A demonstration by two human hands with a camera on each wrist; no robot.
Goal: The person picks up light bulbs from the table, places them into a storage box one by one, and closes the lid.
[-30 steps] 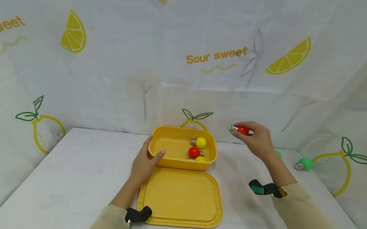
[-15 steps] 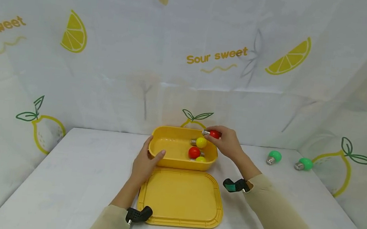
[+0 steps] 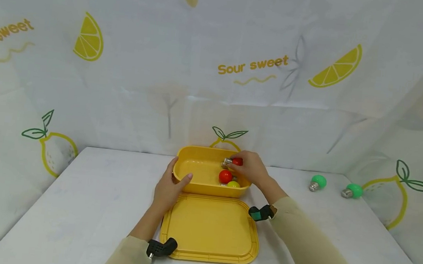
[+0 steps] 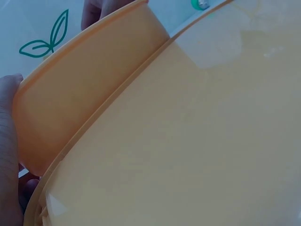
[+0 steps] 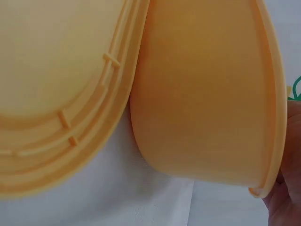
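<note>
A yellow plastic box (image 3: 206,189) stands on the white table, its front wall also filling much of the right wrist view. My left hand (image 3: 167,189) grips its left end, thumb over the front rim. Inside the box's right half, my right hand (image 3: 252,167) pinches a red light bulb (image 3: 237,161), metal base pointing left. Below it in the box lie another red bulb (image 3: 225,176) and a yellow bulb (image 3: 233,184). A second yellow bulb is mostly hidden behind the right hand. The yellow lid (image 3: 209,229) lies flat right in front of the box.
Two green bulbs (image 3: 318,182) (image 3: 352,191) lie at the table's back right. A white lemon-print cloth (image 3: 142,100) hangs behind the table (image 3: 86,205). Black bands sit on both wrists.
My right hand has carried the red bulb leftward from over the table and lowered it into the box, uncovering a green bulb behind. The left hand keeps its hold on the box.
</note>
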